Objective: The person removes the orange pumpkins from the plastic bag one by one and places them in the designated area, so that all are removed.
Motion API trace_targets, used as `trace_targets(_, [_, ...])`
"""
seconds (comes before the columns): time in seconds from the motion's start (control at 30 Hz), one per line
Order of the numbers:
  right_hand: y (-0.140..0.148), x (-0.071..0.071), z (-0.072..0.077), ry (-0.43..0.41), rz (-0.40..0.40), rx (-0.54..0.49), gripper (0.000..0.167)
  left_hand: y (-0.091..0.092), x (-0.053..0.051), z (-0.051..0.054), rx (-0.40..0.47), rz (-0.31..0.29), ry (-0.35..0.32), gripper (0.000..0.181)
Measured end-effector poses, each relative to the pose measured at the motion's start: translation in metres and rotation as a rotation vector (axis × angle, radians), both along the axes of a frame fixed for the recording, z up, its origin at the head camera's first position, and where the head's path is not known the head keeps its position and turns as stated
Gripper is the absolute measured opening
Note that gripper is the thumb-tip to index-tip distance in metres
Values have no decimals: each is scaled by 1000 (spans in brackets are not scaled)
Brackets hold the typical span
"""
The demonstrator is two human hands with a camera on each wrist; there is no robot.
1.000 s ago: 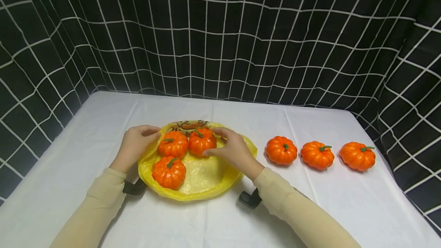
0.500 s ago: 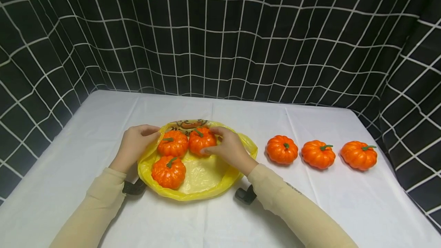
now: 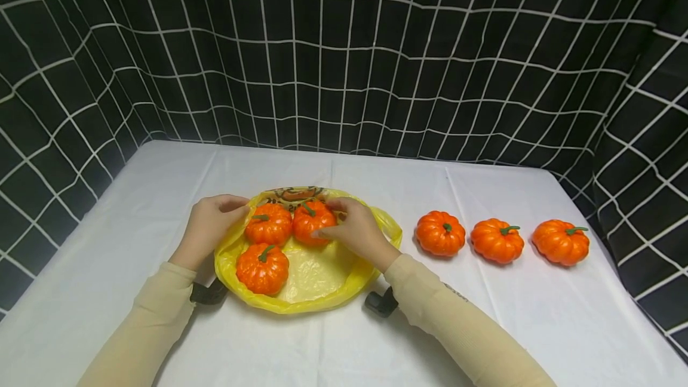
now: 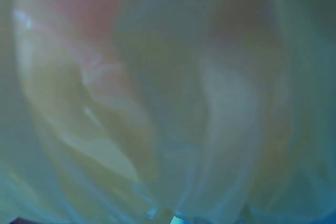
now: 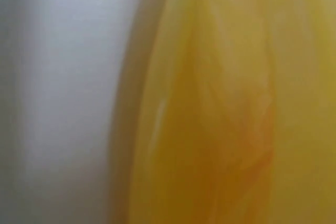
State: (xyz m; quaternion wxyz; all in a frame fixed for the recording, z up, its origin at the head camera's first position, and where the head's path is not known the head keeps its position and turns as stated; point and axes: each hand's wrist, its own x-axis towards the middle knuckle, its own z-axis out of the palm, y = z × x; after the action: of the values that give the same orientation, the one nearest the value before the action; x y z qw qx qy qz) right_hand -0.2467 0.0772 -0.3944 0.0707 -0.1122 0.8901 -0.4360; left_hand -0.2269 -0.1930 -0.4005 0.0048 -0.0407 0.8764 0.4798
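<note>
A yellow plastic bag (image 3: 317, 303) lies wide open on the table with three orange pumpkins inside. The left hand (image 3: 212, 223) grips the bag's left rim between thumb and fingers. Inside the bag, the right hand (image 3: 357, 229) holds the upper right pumpkin (image 3: 312, 224), fingers behind it and thumb at its front. Left of that stands another pumpkin (image 3: 269, 227), and a third pumpkin (image 3: 261, 272) is nearer the front. Yellow film (image 4: 173, 103) fills the left wrist view; the right wrist view shows the bag's blurred side (image 5: 210, 103). Neither wrist view shows a hand.
Three more orange pumpkins stand in a row right of the bag: one nearest it (image 3: 440, 234), a middle one (image 3: 497, 241) and a far right one (image 3: 560, 243). A white cloth (image 3: 258, 357) covers the table. Black curtains with a white grid (image 3: 333, 64) surround the back and sides.
The right hand has moved slightly left, and the upper right pumpkin has shifted a little left with it. The other two pumpkins in the bag have barely moved. The left hand keeps its grip.
</note>
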Motion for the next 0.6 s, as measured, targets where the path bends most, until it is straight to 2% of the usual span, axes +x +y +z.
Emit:
trace_targets(0.2, [1,-2,-4,-4,3,28,68,0,0,0,-8,3,-5,36])
trace_targets(0.6, [0,-3,-8,-83,22,44,81,1,1,1,5,2,-4,37])
